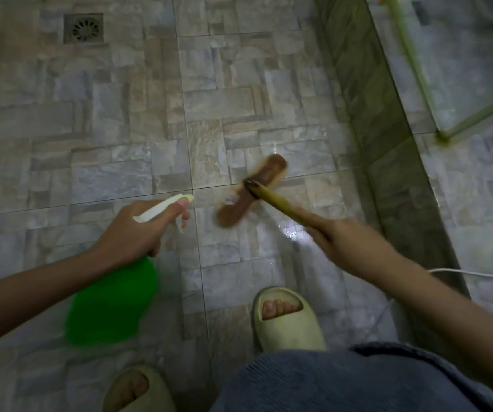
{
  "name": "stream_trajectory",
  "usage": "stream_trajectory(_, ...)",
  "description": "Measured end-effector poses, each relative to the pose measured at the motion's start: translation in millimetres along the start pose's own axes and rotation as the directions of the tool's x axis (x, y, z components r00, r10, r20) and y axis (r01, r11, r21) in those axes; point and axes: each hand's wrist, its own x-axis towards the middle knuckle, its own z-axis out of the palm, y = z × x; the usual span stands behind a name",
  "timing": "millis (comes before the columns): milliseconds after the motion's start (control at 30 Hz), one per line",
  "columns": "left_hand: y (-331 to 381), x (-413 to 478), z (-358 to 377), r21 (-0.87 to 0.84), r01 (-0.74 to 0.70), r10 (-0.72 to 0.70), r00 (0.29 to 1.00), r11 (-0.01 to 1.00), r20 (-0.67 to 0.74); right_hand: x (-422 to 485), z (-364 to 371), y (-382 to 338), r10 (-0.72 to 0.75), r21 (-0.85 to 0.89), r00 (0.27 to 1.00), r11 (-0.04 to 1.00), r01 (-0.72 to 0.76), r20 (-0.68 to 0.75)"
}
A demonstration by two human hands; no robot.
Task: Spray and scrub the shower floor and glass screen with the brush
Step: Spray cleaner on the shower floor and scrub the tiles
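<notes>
The person is standing in the shower area in pale slippers [288, 318] and working on the floor part of the job, with both hands busy at once. The right hand [344, 245] is wrapped closed around the yellowish handle [272, 199] of the brush [251, 190], whose brown head is lying across a joint in the stone-pattern floor tiles [114, 120], bristles down, just in front of the feet; its edges are blurring, which reads as a scrubbing stroke under way. The left hand [138, 224] is clasping the neck of the green spray bottle [114, 301], with a finger curled around the white trigger [180, 224] and the nozzle [187, 198] pointing toward the tiles beside the brush head; whether the trigger is actually being squeezed cannot be told. The tiles near the brush are shining wet, while those toward the drain [83, 28] in the far left corner are looking duller, so the floor seems only partly done. The glass screen [447, 69] is standing to the right beyond the raised kerb [388, 138], apparently untouched. The next move likely calls for spraying ahead of the brush and working outward toward the drain, keeping the slippers steady on the slick tiles, before lifting the brush to the glass.
</notes>
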Motion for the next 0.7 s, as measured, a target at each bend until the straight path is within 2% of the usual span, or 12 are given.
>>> stream_trajectory(100,-5.0,-1.0,-13.1,-0.009,-0.006,0.006,0.999,1.0,-0.033,16.9,11.3,-13.2,-0.009,0.005,0.997,1.0,0.01,-0.08)
stream_trajectory(233,1.3,-9.2,-29.2,-0.117,0.01,-0.021,0.995,0.993,-0.101,-53.4,-12.0,2.9,0.059,-0.132,0.989,0.99,-0.04,0.137)
stream_trajectory(267,4.0,-11.0,-31.0,-0.132,0.015,-0.029,0.994,0.991,-0.104,-59.4,-14.3,-0.2,0.084,-0.162,0.985,0.985,-0.059,0.153)
stream_trajectory(333,7.3,-13.8,-31.1,-0.144,0.015,-0.029,0.995,0.989,-0.096,-34.5,-12.1,-16.8,0.055,-0.139,0.995,0.989,-0.042,0.088)
stream_trajectory(467,6.7,-17.6,-25.7,-0.133,0.023,-0.035,0.995,0.991,-0.093,78.1,-1.1,-54.9,-0.039,-0.019,0.998,0.999,0.038,-0.054)
stream_trajectory(567,9.9,-16.2,-28.0,-0.155,0.02,-0.035,0.994,0.988,-0.1,72.3,-6.3,-40.0,-0.031,-0.012,0.995,0.999,0.03,-0.096)
stream_trajectory(633,14.4,-16.9,-31.8,-0.201,0.009,-0.032,0.993,0.98,-0.111,12.2,-1.6,-20.9,0.016,-0.07,1.0,0.997,-0.017,-0.006)
stream_trajectory(700,17.1,-19.2,-34.5,-0.219,0.003,-0.031,0.992,0.976,-0.126,-43.9,1.0,-19.0,0.11,-0.17,0.983,0.982,-0.085,0.147)
